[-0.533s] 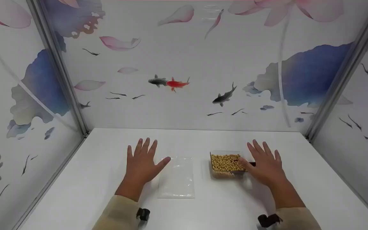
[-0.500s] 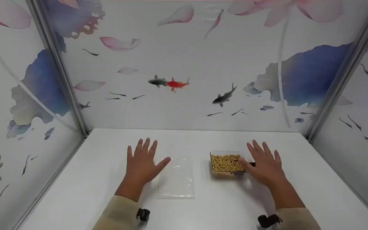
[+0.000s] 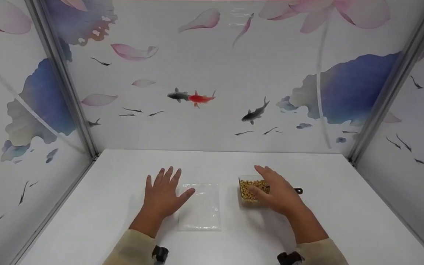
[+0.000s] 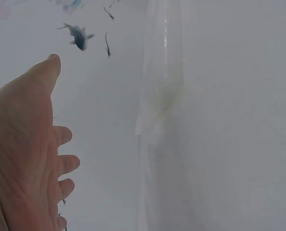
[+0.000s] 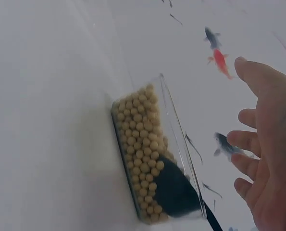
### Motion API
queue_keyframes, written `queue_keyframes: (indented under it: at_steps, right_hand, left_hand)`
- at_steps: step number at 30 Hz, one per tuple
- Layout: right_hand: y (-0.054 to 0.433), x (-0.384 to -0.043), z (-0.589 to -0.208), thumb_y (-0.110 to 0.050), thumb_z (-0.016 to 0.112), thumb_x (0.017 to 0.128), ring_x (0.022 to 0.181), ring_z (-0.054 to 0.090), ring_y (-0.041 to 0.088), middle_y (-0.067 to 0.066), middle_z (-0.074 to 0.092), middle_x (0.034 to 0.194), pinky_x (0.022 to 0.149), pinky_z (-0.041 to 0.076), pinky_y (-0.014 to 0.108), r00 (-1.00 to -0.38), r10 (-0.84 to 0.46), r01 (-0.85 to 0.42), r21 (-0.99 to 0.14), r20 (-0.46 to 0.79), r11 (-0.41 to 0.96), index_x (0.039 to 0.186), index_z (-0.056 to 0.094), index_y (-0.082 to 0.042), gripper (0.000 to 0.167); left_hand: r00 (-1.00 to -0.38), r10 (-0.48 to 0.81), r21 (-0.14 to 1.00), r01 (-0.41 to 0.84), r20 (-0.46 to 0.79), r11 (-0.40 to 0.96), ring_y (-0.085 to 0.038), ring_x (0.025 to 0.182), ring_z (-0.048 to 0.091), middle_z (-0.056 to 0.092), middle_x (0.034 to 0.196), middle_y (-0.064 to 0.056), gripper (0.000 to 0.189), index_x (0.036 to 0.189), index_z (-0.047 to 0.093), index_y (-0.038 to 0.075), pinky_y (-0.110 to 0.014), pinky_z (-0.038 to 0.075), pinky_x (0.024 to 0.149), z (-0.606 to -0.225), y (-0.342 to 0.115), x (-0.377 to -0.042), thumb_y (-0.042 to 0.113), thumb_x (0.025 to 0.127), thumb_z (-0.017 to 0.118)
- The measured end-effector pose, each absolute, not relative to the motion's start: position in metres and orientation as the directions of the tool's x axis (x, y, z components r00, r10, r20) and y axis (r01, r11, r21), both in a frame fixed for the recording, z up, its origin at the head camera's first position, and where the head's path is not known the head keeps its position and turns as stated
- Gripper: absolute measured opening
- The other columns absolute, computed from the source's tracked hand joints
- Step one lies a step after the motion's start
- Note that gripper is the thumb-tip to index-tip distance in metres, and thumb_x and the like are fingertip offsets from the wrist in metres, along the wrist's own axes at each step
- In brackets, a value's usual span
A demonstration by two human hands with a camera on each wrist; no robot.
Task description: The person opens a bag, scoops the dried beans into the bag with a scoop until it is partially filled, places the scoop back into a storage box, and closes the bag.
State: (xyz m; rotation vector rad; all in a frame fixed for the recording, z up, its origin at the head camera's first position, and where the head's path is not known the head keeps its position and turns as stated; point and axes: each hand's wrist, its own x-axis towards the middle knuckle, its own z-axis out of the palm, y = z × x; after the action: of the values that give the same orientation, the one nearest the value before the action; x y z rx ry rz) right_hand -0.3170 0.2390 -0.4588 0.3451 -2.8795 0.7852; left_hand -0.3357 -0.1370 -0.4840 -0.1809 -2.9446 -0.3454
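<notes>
Yellowish soybeans fill much of a clear box standing right of the table's middle. A black spoon is sunk among the beans, and its handle tip sticks out to the right in the head view. Over the box hovers my right hand, fingers extended, partly hiding beans and spoon; the right wrist view shows it apart from the box. A flat clear plastic bag lies left of the box. My left hand is beside the bag's left edge, fingers spread, holding nothing.
The white table is enclosed by a back wall and side walls printed with fish and petals. Grey metal posts stand at the back corners. Both wrists wear dark camera mounts.
My right hand has moved left, from the box's right side to over the beans, uncovering the spoon's handle tip. The left hand has barely moved; the head view has shifted slightly.
</notes>
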Motion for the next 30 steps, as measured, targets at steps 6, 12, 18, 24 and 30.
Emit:
queue_keyframes:
  at_steps: [6,12,18,24,30]
  right_hand:
    - [0.197,-0.316,-0.452,-0.076,0.058,0.098,0.163,0.033,0.036,0.006,0.035,0.176,0.129,0.032,0.069,-0.963,-0.200,-0.265,-0.512,0.178,0.817,0.168,0.032,-0.037,0.085]
    - [0.157,-0.316,-0.450,-0.080,0.055,0.096,0.164,0.033,0.030,-0.001,0.036,0.176,0.131,0.032,0.064,-0.952,-0.242,-0.305,-0.530,0.188,0.791,0.168,0.032,-0.041,0.084]
    - [0.132,-0.314,-0.454,-0.083,0.053,0.095,0.164,0.034,0.029,-0.003,0.036,0.176,0.130,0.033,0.065,-0.949,-0.272,-0.314,-0.550,0.160,0.774,0.167,0.032,-0.044,0.084]
    - [0.122,-0.313,-0.465,-0.076,0.059,0.097,0.150,0.054,0.038,0.009,0.049,0.167,0.119,0.047,0.066,-0.966,-0.248,-0.233,-0.665,0.073,0.710,0.166,0.040,-0.035,0.082]
    - [0.115,-0.316,-0.475,-0.070,0.062,0.099,0.147,0.055,0.043,0.015,0.048,0.167,0.118,0.047,0.067,-0.971,-0.239,-0.157,-0.726,-0.009,0.669,0.164,0.044,-0.024,0.081]
  left_hand:
    - [-0.980,0.101,0.209,0.137,0.174,0.968,-0.040,0.166,0.022,0.030,0.178,-0.011,0.101,0.170,0.031,0.023,-0.076,0.005,0.132,-0.480,-0.156,-0.330,0.090,0.095,0.039]
    - [-0.981,0.090,0.206,0.125,0.171,0.971,-0.041,0.165,0.025,0.032,0.177,-0.012,0.104,0.170,0.031,0.022,-0.076,0.008,0.131,-0.478,-0.175,-0.326,0.092,0.094,0.037]
    - [-0.986,0.088,0.271,0.124,0.139,0.954,-0.042,0.164,0.028,0.035,0.175,-0.013,0.097,0.170,0.032,0.020,-0.073,0.012,0.132,-0.481,-0.173,-0.326,0.084,0.098,0.044]
    - [-0.994,0.104,0.523,0.072,-0.031,0.850,-0.043,0.163,0.029,0.036,0.174,-0.014,0.091,0.170,0.032,0.022,-0.071,0.026,0.130,-0.485,-0.157,-0.321,0.080,0.100,0.044]
    - [-0.981,0.128,0.649,0.004,-0.145,0.761,-0.042,0.160,0.037,0.049,0.167,-0.013,0.097,0.168,0.035,0.024,-0.073,0.029,0.127,-0.485,-0.146,-0.318,0.089,0.096,0.037]
